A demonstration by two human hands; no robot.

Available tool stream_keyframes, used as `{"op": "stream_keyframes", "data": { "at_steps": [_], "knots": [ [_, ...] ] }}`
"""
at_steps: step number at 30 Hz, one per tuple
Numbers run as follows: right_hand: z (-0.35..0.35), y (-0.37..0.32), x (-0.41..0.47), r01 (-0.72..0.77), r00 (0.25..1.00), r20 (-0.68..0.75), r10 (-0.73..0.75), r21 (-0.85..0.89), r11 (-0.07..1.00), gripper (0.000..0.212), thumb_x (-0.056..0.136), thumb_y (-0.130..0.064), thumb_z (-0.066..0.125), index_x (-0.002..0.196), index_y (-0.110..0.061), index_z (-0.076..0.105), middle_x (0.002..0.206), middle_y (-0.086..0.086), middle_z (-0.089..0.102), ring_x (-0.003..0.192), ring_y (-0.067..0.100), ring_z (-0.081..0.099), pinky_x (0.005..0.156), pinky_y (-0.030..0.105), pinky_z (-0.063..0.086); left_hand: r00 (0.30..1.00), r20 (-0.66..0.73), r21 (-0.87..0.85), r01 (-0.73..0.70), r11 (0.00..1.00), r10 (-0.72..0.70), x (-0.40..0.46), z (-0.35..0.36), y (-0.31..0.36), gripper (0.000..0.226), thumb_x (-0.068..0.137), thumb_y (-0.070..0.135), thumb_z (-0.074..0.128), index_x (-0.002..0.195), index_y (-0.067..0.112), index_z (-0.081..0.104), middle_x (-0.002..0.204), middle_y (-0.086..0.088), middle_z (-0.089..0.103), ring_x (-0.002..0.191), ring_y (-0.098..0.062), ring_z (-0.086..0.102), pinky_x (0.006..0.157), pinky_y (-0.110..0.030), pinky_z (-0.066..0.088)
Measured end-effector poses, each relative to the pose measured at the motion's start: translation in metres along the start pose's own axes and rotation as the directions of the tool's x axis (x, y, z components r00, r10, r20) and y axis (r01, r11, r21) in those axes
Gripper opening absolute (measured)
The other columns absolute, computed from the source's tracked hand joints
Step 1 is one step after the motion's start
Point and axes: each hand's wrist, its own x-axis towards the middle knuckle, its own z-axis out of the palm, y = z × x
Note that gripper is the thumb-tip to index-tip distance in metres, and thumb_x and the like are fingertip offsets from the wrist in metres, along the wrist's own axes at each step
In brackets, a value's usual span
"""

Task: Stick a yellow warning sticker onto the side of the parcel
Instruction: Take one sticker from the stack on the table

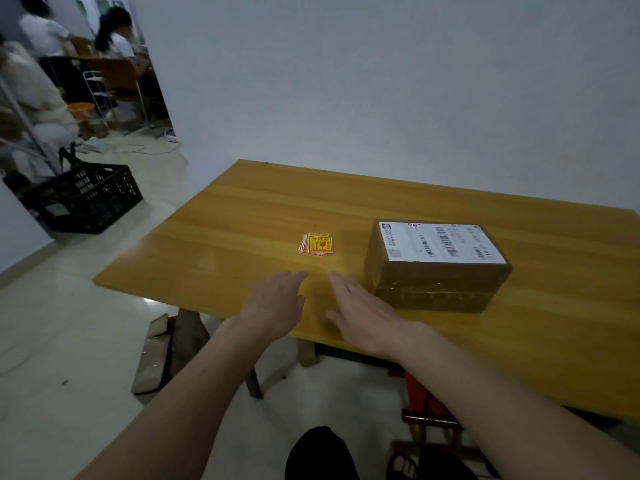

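A small stack of yellow warning stickers [316, 244] with red print lies near the middle of the wooden table [242, 220]. To its right stands a brown cardboard parcel [437, 282] with a white shipping label on top and clear tape across its near side. My left hand [275, 304] hovers open above the table's front edge, just short of the stickers. My right hand [360, 313] is open too, palm down, close to the parcel's near left corner. Neither hand touches the stickers or the parcel.
A black plastic crate [86, 199] sits on the floor to the left. Flattened cardboard [156, 355] leans by the table leg. A red stool [426, 407] stands under the table. People sit at desks in the far left room. A white wall runs behind the table.
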Motion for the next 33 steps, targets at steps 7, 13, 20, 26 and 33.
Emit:
{"op": "stream_keyframes", "data": {
  "at_steps": [7,13,20,26,33],
  "knots": [
    [0.021,0.001,0.080,-0.119,0.993,-0.027,0.119,-0.006,0.993,0.076,0.098,-0.037,0.037,0.150,-0.005,-0.008,0.161,0.009,-0.016,0.148,0.023,-0.015,0.119,0.037,0.000,0.990,0.036,0.173,0.126,0.977,-0.135,0.022,0.016,-0.015,0.047,0.095,0.020,0.037,0.141,0.019,0.026,0.132,-0.011,0.054,0.119,-0.032,0.051,0.093,-0.040,0.041],
    [0.026,0.011,0.136,-0.183,0.983,-0.011,0.183,-0.128,0.975,0.084,0.094,-0.056,0.030,0.150,-0.005,-0.006,0.161,0.011,-0.014,0.147,0.025,-0.017,0.120,0.039,-0.002,0.996,-0.059,0.219,0.072,0.973,-0.061,0.031,0.023,-0.023,0.031,0.095,0.018,0.033,0.124,0.020,0.044,0.112,-0.008,0.064,0.098,-0.030,0.061,0.071,-0.035,0.041],
    [0.041,0.026,0.127,-0.167,0.985,-0.007,0.170,-0.236,0.957,0.095,0.087,-0.070,0.018,0.150,-0.002,-0.007,0.160,0.015,-0.012,0.148,0.027,-0.014,0.121,0.041,-0.004,0.951,-0.308,0.021,0.017,1.000,-0.009,0.020,0.037,-0.039,0.025,0.088,0.014,0.048,0.109,0.018,0.063,0.094,-0.006,0.071,0.087,-0.027,0.064,0.064,-0.034,0.046],
    [0.046,0.026,0.092,-0.108,0.994,-0.006,0.111,-0.258,0.960,0.095,0.086,-0.071,0.017,0.151,-0.005,-0.004,0.161,0.013,-0.009,0.149,0.024,-0.010,0.121,0.040,-0.003,0.926,-0.376,0.029,-0.013,0.999,0.023,0.019,0.047,-0.043,0.016,0.072,0.006,0.066,0.086,0.012,0.070,0.070,-0.005,0.071,0.065,-0.027,0.066,0.047,-0.031,0.047],
    [0.036,0.019,0.079,-0.093,0.989,-0.129,0.072,-0.168,0.981,0.089,0.088,-0.065,0.034,0.150,-0.006,0.011,0.160,0.011,0.008,0.147,0.026,0.007,0.119,0.037,0.011,0.934,-0.358,-0.009,-0.014,1.000,0.009,0.013,0.047,-0.040,0.014,0.077,0.009,0.062,0.089,0.012,0.069,0.079,-0.007,0.072,0.072,-0.029,0.066,0.055,-0.036,0.052]
  ]
}}
